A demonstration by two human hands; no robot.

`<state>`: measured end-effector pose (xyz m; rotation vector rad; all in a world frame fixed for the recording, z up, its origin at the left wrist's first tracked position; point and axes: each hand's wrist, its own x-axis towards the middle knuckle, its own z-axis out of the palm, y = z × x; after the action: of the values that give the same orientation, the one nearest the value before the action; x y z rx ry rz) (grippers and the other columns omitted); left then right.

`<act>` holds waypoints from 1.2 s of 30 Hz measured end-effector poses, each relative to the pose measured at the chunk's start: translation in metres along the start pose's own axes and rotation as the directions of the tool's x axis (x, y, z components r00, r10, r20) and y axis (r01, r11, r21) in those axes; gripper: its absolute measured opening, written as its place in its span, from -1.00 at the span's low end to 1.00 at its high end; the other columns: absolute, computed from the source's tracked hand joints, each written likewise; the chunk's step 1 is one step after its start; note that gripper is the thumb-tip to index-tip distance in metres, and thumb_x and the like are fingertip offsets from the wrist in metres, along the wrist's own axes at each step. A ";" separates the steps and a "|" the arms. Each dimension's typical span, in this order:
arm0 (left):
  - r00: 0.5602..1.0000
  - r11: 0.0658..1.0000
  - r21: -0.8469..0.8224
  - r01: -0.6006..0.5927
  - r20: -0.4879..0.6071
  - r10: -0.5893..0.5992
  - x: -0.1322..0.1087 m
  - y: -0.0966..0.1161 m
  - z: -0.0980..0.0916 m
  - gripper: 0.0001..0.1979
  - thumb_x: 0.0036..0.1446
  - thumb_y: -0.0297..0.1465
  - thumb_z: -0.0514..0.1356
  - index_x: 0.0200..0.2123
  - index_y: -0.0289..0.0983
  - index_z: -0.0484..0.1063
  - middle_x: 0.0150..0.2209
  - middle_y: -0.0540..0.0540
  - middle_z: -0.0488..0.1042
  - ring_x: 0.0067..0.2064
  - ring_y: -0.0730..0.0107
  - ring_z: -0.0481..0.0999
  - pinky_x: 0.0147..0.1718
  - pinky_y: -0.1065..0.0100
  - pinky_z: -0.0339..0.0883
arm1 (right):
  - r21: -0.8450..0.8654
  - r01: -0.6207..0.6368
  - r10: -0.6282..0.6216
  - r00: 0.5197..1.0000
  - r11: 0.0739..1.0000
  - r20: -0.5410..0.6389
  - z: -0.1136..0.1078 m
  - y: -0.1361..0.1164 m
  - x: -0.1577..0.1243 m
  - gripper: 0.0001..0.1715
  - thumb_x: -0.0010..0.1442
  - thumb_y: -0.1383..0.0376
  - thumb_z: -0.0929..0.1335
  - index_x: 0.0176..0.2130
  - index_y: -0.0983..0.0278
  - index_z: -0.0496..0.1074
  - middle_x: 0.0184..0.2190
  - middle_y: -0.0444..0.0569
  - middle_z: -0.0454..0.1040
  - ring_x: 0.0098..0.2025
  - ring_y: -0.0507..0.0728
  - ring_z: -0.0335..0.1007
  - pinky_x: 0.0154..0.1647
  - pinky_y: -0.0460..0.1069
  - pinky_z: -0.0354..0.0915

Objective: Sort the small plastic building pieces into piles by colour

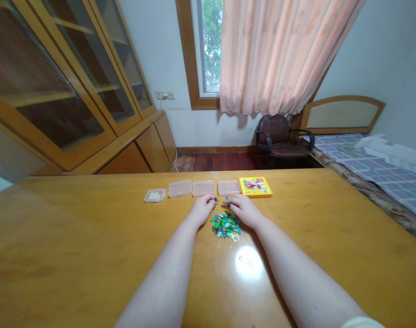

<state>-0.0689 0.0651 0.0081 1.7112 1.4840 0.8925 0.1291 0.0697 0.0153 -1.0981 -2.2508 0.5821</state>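
Brick pile (225, 224), individual shapes indistinct

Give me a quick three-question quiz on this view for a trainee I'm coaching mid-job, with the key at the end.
1. How many trays stand in the row beside the yellow box?

2. True or false: the left hand is nearer to the yellow box than the right hand.

3. Where does the brick pile lie?
A. In a tray
B. On the table
C. On the yellow box

Key:
1. Four.
2. False; the right hand is nearer.
3. B.
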 end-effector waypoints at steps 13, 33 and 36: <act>1.000 0.998 -0.065 -0.012 -0.002 0.011 0.001 -0.002 0.002 -0.77 0.06 -0.31 0.03 -0.36 -0.30 0.42 -0.42 -0.05 0.47 -0.36 0.37 0.42 -0.31 0.37 0.27 | -0.079 0.199 -0.185 0.970 0.977 0.156 0.002 -0.025 -0.005 -0.75 0.13 0.26 0.32 -0.18 0.11 0.53 -0.20 -0.05 0.36 -0.10 0.16 0.13 -0.01 0.09 0.05; 0.965 0.976 0.125 -0.181 0.212 0.152 -0.010 0.008 -0.002 -0.73 0.07 -0.28 0.06 -0.32 -0.27 0.51 -0.33 -0.08 0.53 -0.31 0.32 0.43 -0.32 0.38 0.22 | 0.225 -0.172 0.214 0.961 0.959 -0.176 0.004 -0.003 0.000 -0.67 0.22 0.26 0.16 -0.38 0.30 0.44 -0.47 -0.05 0.45 -0.37 0.10 0.33 -0.30 -0.05 0.19; 0.971 0.964 0.193 -0.182 0.191 0.145 -0.008 0.009 -0.002 -0.66 0.10 -0.24 0.02 -0.48 -0.29 0.49 -0.45 -0.09 0.51 -0.39 0.33 0.40 -0.40 0.39 0.17 | 0.270 -0.162 0.201 0.972 0.949 -0.123 0.004 -0.006 0.000 -0.65 0.22 0.23 0.17 -0.44 0.30 0.40 -0.48 -0.07 0.44 -0.38 0.09 0.33 -0.33 -0.07 0.20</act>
<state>-0.0669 0.0562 0.0167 2.0367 1.3730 0.6659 0.1230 0.0657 0.0164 -1.1790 -1.8955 0.8162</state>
